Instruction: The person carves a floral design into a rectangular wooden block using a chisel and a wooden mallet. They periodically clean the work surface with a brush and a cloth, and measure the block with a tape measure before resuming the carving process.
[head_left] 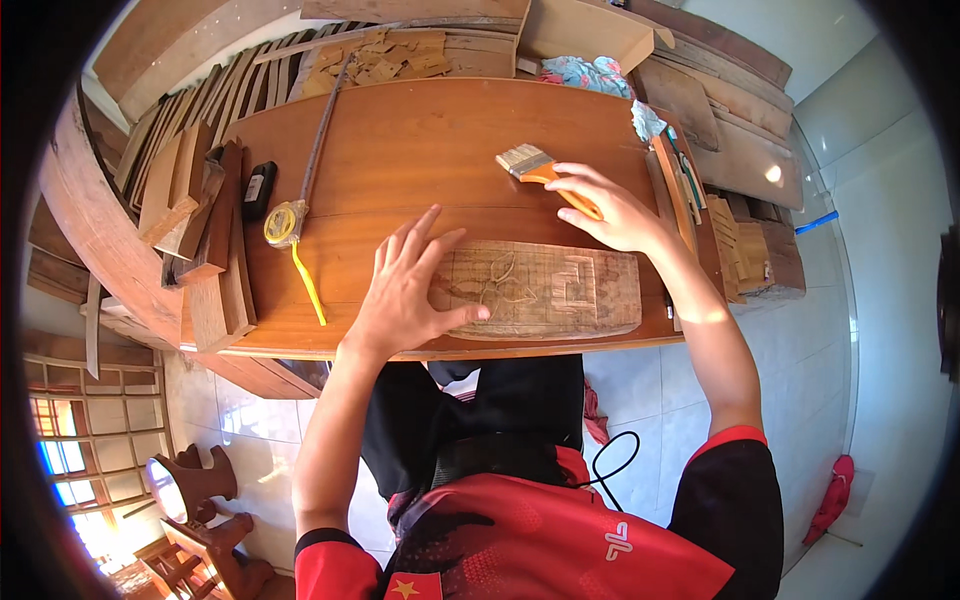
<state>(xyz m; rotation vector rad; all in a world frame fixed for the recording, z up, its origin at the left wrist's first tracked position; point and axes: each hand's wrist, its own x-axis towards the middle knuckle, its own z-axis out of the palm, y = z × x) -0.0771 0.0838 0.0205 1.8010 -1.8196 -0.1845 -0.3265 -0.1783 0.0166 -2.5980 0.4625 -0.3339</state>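
A carved wooden board (540, 310) lies flat near the table's front edge. Leaf-like outlines are cut into its middle, and a squarish carved figure stands toward its right end. Spread out over the board's left end is my left hand (400, 290), thumb on the wood and nothing in its grasp. Beyond the board, my right hand (615, 210) has its fingers around the orange handle of a flat paintbrush (527, 163). The pale bristles point to the far left, at or just above the tabletop.
On the brown table (420, 130), a tape measure (285, 225) with yellow tape out sits left, beside a small black object (259, 190). Wood blocks (205, 230) stack at the left edge. Slim tools (680, 180) line the right edge; planks and a box (565, 45) stand behind.
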